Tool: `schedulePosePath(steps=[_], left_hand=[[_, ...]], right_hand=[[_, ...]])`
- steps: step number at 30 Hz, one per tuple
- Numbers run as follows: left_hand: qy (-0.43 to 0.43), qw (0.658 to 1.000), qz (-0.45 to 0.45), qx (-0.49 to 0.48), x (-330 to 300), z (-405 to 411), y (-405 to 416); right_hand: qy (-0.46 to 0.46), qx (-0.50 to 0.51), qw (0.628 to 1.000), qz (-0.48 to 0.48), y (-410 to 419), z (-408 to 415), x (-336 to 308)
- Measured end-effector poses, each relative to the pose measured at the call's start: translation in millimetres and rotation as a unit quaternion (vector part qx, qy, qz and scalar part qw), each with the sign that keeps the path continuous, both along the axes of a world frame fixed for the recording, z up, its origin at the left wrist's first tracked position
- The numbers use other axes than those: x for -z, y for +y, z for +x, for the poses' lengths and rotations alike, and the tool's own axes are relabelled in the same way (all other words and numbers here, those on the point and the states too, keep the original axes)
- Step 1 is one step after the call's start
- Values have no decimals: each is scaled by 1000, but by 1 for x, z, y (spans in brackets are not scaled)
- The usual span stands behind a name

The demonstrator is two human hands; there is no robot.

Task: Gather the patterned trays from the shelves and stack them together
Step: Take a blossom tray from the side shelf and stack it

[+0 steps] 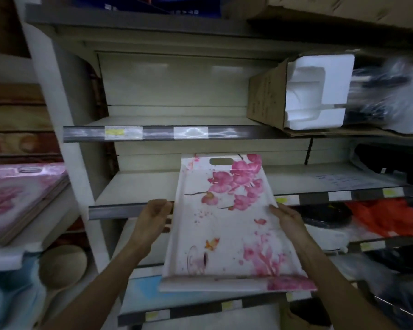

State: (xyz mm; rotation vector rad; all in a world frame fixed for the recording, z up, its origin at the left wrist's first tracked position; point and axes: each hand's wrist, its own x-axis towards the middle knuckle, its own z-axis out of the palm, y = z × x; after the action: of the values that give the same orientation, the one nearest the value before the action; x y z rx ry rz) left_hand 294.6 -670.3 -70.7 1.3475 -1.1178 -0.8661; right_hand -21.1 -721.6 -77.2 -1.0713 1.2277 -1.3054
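I see a white patterned tray [227, 225] with pink blossoms held in front of the shelving, tilted so that its far end with the handle slot [221, 161] points toward 12 o'clock and its near rim toward 6 o'clock. My left hand [153, 219] grips the tray's long edge at 9 o'clock, fingers curled round the rim. My right hand [287, 219] holds the opposite long edge at 3 o'clock, thumb laid over the top; I cannot tell how the other fingers lie beneath. The far end of the tray reaches over the middle shelf [138, 189], though I cannot tell whether it touches the board.

At 9 o'clock, on a lower side shelf, lies a stack of pink-flowered trays [22, 198], well apart from the one I hold. At 2 o'clock, on the upper shelf, a cardboard box [265, 96] lies on its side with a white foam insert [320, 91] showing in its open end. An orange cloth [386, 217] sits at 3 o'clock below the middle shelf.
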Motion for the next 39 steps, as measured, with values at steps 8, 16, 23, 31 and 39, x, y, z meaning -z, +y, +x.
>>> schedulePosePath(steps=[8,16,23,31,39], left_hand=[[-1,1000,18,-13,23,21,95],[-27,988,14,-151,23,80,179],[-27,966,8,-256,17,140,241],[-30,947,25,-319,18,239,300],[-34,943,4,-331,-3,332,336]], right_hand=[[-56,-83,995,-26,46,62,22],[-68,-194,978,-36,80,149,23],[-53,-274,959,-50,111,234,13],[-39,-328,942,-56,151,338,0],[-29,-346,936,-62,183,447,-12]])
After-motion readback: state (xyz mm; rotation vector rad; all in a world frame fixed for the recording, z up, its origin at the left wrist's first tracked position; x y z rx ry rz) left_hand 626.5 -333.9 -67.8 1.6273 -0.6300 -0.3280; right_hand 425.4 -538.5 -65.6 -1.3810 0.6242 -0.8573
